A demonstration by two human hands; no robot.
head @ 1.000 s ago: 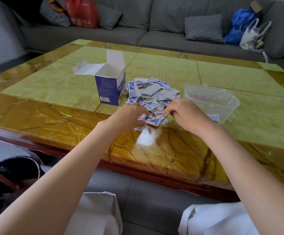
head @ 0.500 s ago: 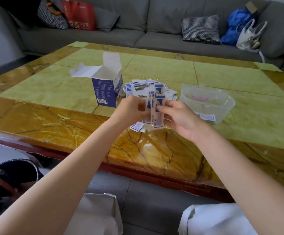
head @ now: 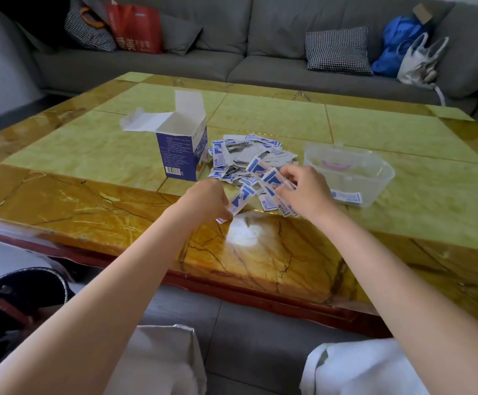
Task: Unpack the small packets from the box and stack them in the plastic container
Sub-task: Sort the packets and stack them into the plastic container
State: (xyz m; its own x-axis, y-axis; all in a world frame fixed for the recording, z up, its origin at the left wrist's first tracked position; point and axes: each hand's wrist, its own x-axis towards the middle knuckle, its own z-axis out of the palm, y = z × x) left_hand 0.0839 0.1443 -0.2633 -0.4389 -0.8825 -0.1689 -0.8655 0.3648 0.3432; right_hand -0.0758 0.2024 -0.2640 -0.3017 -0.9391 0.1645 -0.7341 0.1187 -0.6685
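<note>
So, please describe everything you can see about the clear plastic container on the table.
The plastic container is a shallow, clear, rectangular tub with rounded corners and no lid on it. It stands upright on the green part of the table, to the right of the pile of packets. Inside, a few blue and white packets lie flat at its near side. A purple mark shows through its far wall. Neither hand touches it.

Grey sectional sofa [head: 232,38] along far wall, houndstooth cushion [head: 337,51] on it, red bag [head: 136,27] at left end, glossy yellow-green marble coffee table [head: 260,115] w/ amber border, grey floor [head: 232,323], daylight glare nr table's front edge
</note>
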